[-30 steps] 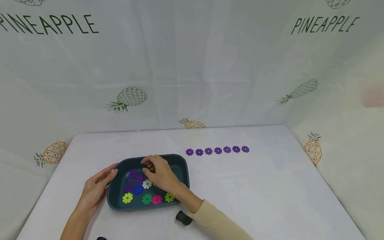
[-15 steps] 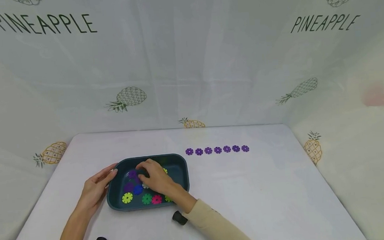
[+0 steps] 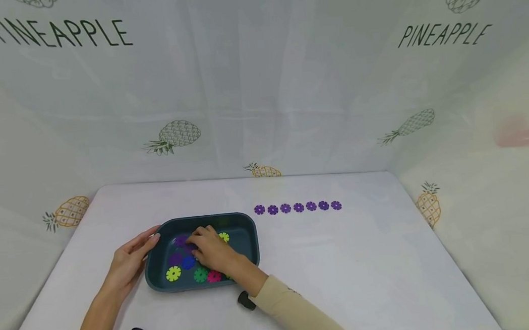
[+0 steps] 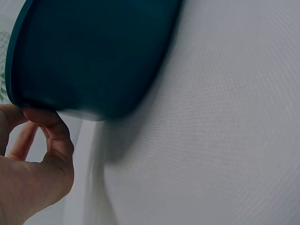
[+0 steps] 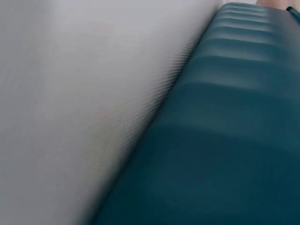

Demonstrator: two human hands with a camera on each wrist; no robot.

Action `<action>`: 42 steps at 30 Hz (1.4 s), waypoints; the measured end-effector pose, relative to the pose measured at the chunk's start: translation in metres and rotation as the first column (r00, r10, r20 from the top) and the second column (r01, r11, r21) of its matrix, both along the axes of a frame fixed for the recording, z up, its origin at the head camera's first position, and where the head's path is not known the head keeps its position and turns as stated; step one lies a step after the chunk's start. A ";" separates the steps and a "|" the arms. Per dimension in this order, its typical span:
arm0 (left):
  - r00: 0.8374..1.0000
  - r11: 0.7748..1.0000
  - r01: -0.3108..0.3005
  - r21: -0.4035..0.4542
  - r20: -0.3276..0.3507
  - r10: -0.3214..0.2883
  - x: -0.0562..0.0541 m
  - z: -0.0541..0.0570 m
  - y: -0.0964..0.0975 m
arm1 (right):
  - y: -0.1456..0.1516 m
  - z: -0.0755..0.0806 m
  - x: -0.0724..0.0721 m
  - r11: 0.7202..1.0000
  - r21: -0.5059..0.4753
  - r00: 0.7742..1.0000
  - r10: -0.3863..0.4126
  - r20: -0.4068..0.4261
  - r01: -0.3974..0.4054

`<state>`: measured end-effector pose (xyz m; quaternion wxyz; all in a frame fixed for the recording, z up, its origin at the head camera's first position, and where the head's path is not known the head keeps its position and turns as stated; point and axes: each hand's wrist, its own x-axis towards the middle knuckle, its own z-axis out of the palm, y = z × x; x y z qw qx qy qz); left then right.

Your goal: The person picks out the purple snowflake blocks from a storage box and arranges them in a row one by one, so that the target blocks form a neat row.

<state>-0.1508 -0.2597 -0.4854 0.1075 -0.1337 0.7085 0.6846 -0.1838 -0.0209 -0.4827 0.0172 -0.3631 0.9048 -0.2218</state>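
Note:
A dark teal tray [image 3: 247, 247] holds several notched, flower-shaped plastic discs. My left hand [image 3: 129, 261] grips its left end, thumb at the rim; the left wrist view shows that hand [image 4: 42, 164] pinching the tray's edge [image 4: 93, 61]. My right hand [image 3: 212, 249] reaches down into the tray, thumb and fingers apart over purple discs [image 3: 180, 241]. Its fingertips partly cover these pieces. Close by lie a blue disc [image 3: 188, 262], a yellow disc [image 3: 173, 273], a green disc [image 3: 200, 275] and a pink disc [image 3: 214, 276]. The right wrist view shows mainly the tray's outer wall [image 5: 225, 140].
A row of several purple discs [image 3: 298, 208] lies on the white table [image 3: 366, 259], to the right of the tray and farther back. A pale cloth with pineapple prints [image 3: 259, 84] hangs behind and beside the table.
My right hand has moved left and down inside the tray towards the purple discs, uncovering a yellow disc behind it. The left hand keeps its hold on the tray.

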 end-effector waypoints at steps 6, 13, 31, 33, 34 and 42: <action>1.000 1.000 -0.001 0.010 -0.009 0.001 0.001 0.001 0.000 | 0.000 0.000 0.000 1.000 0.011 0.999 0.002 -0.038 -0.001; 1.000 1.000 -0.001 0.007 0.001 0.001 0.003 0.002 -0.001 | -0.003 -0.001 -0.001 1.000 0.008 0.999 0.022 -0.038 -0.021; 1.000 1.000 -0.009 0.020 -0.012 0.009 0.004 0.002 -0.003 | -0.005 -0.001 0.002 0.998 0.030 0.997 0.064 -0.052 -0.062; 1.000 1.000 -0.012 0.020 -0.011 0.013 0.004 0.002 -0.003 | -0.005 0.000 0.002 0.998 0.012 0.997 0.068 -0.032 -0.068; 1.000 1.000 -0.012 0.015 -0.012 0.013 0.003 0.002 -0.003 | -0.004 0.000 0.002 0.997 0.000 0.997 0.072 -0.024 -0.072; 1.000 1.000 0.011 -0.020 0.006 -0.011 0.000 0.000 -0.001 | 0.003 0.002 0.000 0.973 -0.182 0.989 0.145 0.012 -0.141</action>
